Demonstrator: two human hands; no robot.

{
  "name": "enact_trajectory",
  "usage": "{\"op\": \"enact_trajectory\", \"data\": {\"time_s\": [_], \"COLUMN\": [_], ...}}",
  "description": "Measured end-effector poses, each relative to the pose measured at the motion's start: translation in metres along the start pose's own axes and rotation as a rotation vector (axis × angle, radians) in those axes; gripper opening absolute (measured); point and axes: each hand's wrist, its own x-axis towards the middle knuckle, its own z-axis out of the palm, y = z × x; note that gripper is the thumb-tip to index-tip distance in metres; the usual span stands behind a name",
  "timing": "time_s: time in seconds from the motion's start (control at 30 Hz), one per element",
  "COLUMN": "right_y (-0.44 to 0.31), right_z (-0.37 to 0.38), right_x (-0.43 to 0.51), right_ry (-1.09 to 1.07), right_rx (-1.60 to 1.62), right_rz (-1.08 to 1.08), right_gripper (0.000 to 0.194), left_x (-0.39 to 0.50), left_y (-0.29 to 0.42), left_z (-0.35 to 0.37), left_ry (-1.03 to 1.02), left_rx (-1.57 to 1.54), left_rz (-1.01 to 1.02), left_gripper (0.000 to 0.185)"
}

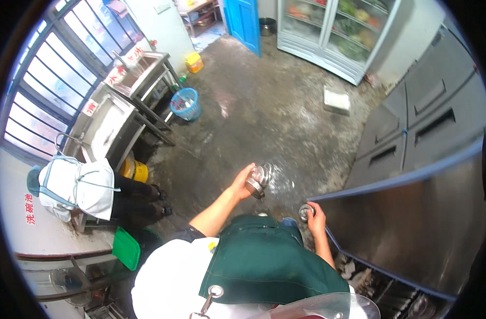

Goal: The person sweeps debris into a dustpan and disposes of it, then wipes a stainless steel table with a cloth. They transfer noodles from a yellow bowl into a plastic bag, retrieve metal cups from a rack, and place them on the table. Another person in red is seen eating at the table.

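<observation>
My left hand [243,183] grips several small round metal-and-clear containers [260,178], which look stacked and tilted, out in front of my green apron [267,255]. Whether they are jars or lidded tins cannot be told. My right hand [316,218] holds one small round metal piece [305,213] by its rim, close to the corner of a steel door or panel [394,215] with a blue edge. The two hands are apart, both over the wet concrete floor [267,131].
A co-worker [79,183] bends at the steel sinks [111,123] on the left. A blue basket [186,104], a yellow bucket [140,171] and a white block [336,99] stand on the floor. A glass-door refrigerator [318,52] stands ahead; grey cabinet doors [418,115] line the right.
</observation>
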Motion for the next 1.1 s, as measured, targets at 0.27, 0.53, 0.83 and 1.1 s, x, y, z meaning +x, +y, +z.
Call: {"op": "enact_trajectory", "data": {"time_s": [0.27,0.53,0.83,1.1], "right_y": [-0.206,-0.339,-0.410,-0.426], "right_z": [0.082,0.222,0.381,0.447], "right_x": [0.289,0.516,0.754,0.998], "right_ry": [-0.399,-0.431,-0.562,-0.662], "right_rx": [0.336,-0.011,-0.103,-0.007], "right_rz": [0.002,-0.327,-0.616,-0.173], "right_gripper": [0.015,0.031,0.032,0.037], "left_x": [0.110,0.205,0.309,0.484], "left_y": [0.178,0.372,0.586,0.788], "left_z": [0.043,0.099,0.074,0.122], "left_ry": [0.084,0.311,0.376,0.342], "left_rx": [0.228,0.466,0.278,0.420], "left_rz": [0.373,0.760,1.096,0.785], "left_gripper": [0.025,0.025,0.023,0.021]}}
